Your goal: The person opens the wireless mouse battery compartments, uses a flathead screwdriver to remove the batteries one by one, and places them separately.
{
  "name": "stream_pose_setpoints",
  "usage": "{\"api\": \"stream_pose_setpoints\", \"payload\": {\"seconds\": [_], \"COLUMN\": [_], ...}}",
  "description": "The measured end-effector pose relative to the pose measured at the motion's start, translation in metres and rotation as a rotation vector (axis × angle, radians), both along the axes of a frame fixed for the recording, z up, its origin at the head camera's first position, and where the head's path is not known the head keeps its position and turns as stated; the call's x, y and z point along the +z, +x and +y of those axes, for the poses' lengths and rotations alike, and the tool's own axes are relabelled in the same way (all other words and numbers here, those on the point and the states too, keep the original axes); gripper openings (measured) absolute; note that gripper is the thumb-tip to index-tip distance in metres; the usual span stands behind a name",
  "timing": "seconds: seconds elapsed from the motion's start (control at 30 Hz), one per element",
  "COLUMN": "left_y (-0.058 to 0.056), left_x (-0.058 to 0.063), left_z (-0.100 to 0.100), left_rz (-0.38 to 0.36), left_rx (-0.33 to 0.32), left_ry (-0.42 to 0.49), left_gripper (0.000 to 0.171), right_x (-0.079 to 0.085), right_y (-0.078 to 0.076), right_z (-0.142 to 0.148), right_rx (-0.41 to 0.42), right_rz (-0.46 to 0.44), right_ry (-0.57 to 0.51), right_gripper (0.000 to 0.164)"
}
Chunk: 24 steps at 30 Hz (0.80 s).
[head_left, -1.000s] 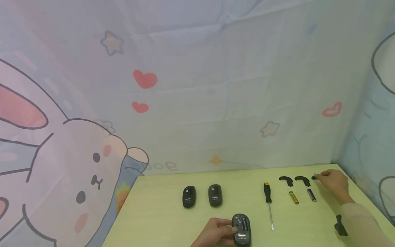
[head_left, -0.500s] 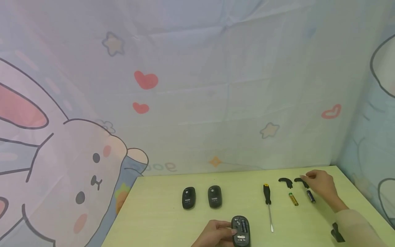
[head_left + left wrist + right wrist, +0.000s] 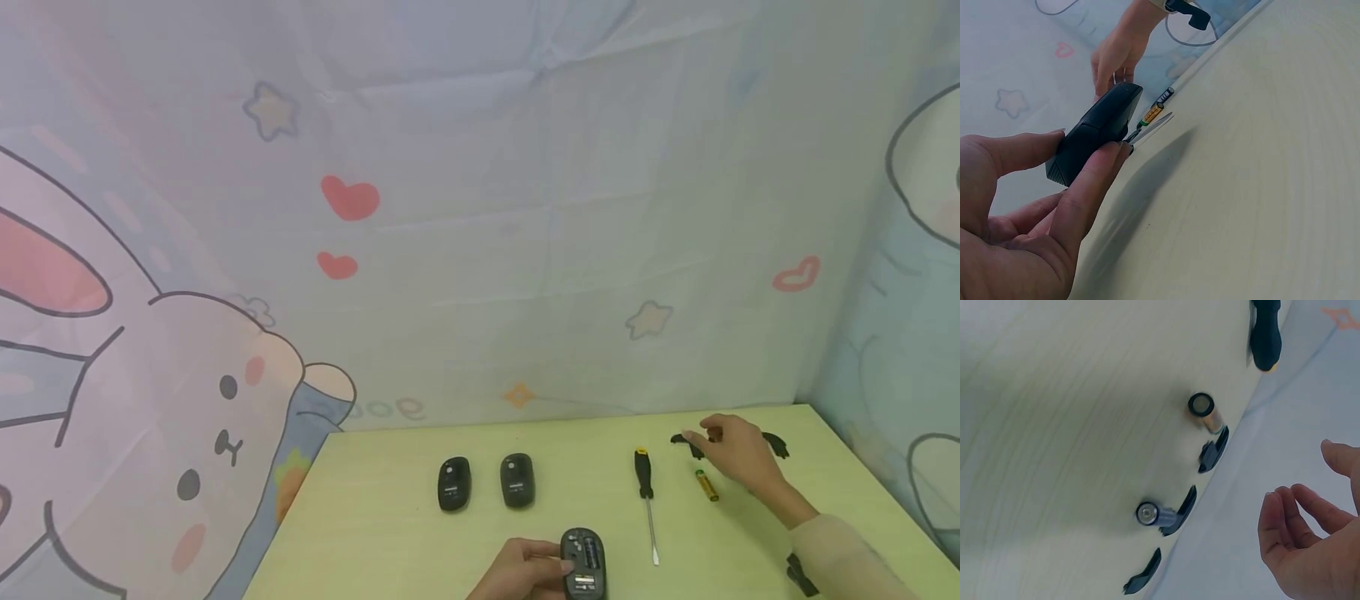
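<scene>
My left hand (image 3: pixel 525 571) holds a black computer mouse (image 3: pixel 585 575) underside up, thumb on its face and fingers around its edge. A battery shows in the mouse's uncovered compartment. Over the table's back right, my right hand (image 3: pixel 738 457) hovers with loosely bent fingers and nothing between them. Below it, in the right wrist view, lie three curved black covers, a near one (image 3: pixel 1143 573), a middle one (image 3: pixel 1180 512) and a far one (image 3: pixel 1213 454). A yellow-brown battery (image 3: pixel 707 485) and a dark battery (image 3: pixel 1155 515) lie by two of them; the head view hides the dark battery.
Two more black mice, one on the left (image 3: pixel 454 484) and one on the right (image 3: pixel 517 481), lie at mid-table. A screwdriver (image 3: pixel 643 472) lies right of them. A printed cloth (image 3: pixel 450 208) hangs behind the table. A dark object (image 3: pixel 801 575) shows at the right sleeve.
My right hand has left the rightmost cover, which its fingers touched a second ago, and moved left over the other covers. The left hand still holds the mouse in nearly the same place.
</scene>
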State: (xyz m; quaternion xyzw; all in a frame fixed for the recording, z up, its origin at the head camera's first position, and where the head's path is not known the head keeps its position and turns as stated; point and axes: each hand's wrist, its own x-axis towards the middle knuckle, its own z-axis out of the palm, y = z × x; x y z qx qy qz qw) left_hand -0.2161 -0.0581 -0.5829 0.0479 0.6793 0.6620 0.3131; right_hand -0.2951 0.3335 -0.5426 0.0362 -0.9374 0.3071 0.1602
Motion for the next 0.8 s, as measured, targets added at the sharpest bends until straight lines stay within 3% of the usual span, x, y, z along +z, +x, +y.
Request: {"api": "stream_pose_setpoints", "payload": {"seconds": [0.2,0.6,0.8], "left_y": [0.0,0.002,0.002], "left_x": [0.001,-0.003,-0.002], "left_z": [-0.001,0.001,0.0], "left_rz": [0.007,0.0,-0.006], "left_rx": [-0.016,0.012,0.002], "left_ry": [0.017,-0.02,-0.012], "left_gripper": [0.036,0.036,0.035], "right_x": [-0.002,-0.01,-0.016], "right_y": [-0.003,0.001,0.001], "right_z": [-0.015,-0.04,-0.051], "right_rx": [0.03,0.073,0.111], "right_rz": [-0.002,-0.094,-0.124], "right_ry": [0.005,0.088,0.07], "right_gripper": [0.053,0.078,0.082]}}
